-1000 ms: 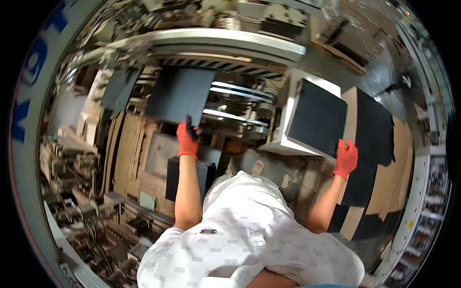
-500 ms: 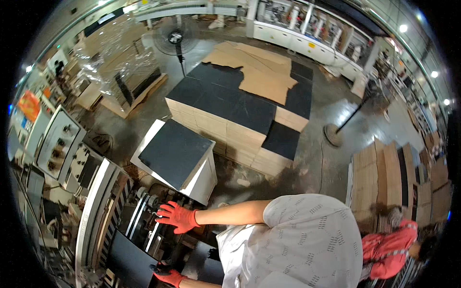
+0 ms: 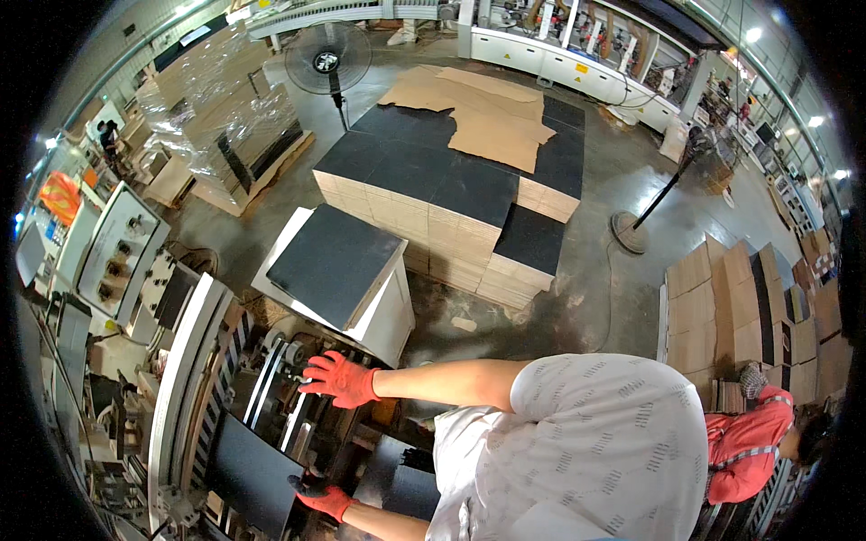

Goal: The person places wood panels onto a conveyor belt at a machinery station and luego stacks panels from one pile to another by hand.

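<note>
Down in the lower left of the frame, a dark panel (image 3: pixel 251 478) lies flat on the machine, just beside a black-and-white striped strip (image 3: pixel 222 374). The left hand (image 3: pixel 320 496), in a red glove with dark fingers, is at the panel's right edge, its fingers partly bent; whether it grips the board or merely rests against it, I cannot tell. Higher up, left of the bottom centre, the right hand (image 3: pixel 343 379) is wide open, fingers spread and pointing left, with nothing in its hold (it is over or just beside the shiny metal rails (image 3: pixel 271 389), and contact is hard to judge).

Above that hand, a white cabinet (image 3: pixel 394 311) carries another dark board (image 3: pixel 336 264). Near the centre of the frame stands a large stack of black-topped boards (image 3: pixel 424 185), with torn brown cardboard (image 3: pixel 492 122) lying across its top. One standing fan (image 3: pixel 327 61) is at the upper left, beside a plastic-wrapped pile (image 3: pixel 216 113). At the lower right edge, a co-worker in a red top (image 3: pixel 747 446) is near upright stacks of brown panels (image 3: pixel 722 311).
</note>
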Action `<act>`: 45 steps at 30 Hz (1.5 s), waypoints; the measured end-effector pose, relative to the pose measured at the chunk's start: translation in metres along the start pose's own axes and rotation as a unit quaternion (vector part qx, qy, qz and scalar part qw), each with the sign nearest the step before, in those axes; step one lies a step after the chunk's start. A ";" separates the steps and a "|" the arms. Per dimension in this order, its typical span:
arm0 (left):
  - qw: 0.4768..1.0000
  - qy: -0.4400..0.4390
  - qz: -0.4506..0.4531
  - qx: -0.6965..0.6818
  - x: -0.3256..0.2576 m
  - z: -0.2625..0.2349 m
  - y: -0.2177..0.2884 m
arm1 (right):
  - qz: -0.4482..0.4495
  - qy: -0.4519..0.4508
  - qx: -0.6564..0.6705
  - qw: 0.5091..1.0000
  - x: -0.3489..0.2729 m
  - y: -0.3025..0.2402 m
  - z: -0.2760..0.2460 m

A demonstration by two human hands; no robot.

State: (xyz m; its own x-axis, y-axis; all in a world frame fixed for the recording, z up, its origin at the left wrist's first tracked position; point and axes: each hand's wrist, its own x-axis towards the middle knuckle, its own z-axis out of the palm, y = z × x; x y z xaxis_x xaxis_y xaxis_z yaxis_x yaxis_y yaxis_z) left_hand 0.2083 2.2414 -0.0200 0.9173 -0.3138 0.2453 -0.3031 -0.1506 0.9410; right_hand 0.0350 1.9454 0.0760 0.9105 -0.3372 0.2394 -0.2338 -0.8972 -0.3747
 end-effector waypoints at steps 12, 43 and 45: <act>0.860 0.072 -0.390 -0.320 0.016 0.004 0.018 | 0.040 -0.012 0.026 0.999 0.011 -0.010 -0.008; 0.973 -0.205 0.061 0.083 -0.251 -0.058 0.044 | 0.010 -0.256 0.476 0.841 -0.146 -0.140 -0.061; 0.963 -0.185 0.145 0.134 -0.242 -0.053 0.048 | -0.023 -0.251 0.437 0.863 -0.150 -0.112 -0.064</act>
State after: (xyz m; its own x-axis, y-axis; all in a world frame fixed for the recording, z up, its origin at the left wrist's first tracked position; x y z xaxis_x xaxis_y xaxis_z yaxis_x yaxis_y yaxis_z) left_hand -0.0146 2.3603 -0.0223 0.6438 -0.6847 0.3418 -0.6340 -0.2271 0.7392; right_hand -0.0970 2.0785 0.1395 0.9964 0.0547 -0.0641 -0.0467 -0.2736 -0.9607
